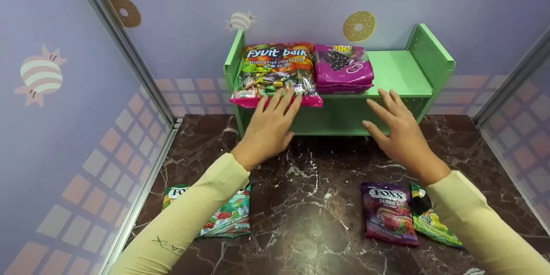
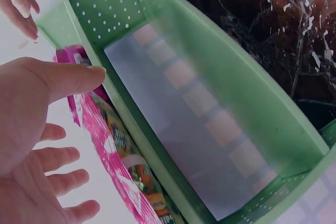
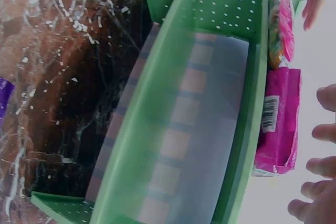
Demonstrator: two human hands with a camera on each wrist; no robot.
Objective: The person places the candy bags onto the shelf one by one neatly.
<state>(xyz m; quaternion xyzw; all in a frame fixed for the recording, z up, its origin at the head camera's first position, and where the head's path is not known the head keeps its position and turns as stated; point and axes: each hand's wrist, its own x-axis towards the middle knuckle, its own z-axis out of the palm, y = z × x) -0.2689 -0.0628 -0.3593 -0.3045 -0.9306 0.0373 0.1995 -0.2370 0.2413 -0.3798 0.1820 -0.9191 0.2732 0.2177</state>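
A Fruit chewy candy bag (image 1: 279, 68) with a pink edge lies at the left end of the green shelf's (image 1: 399, 73) upper board, its front edge hanging over. My left hand (image 1: 268, 126) overlaps that pink edge, fingers spread and fairly straight; in the left wrist view its palm faces the bag's side. Beside the bag sits a purple candy package (image 1: 343, 68) with black fruit on it. My right hand (image 1: 397, 135) hovers in front of the shelf to the right of this package, fingers extended and holding nothing.
On the dark marble surface (image 1: 300, 215) lie a purple Fox's bag (image 1: 389, 215) and a yellow-green bag (image 1: 436, 225) at right. A green Fox's bag (image 1: 234, 217) lies partly under my left sleeve. Side panels (image 1: 86, 137) and a back wall enclose the space.
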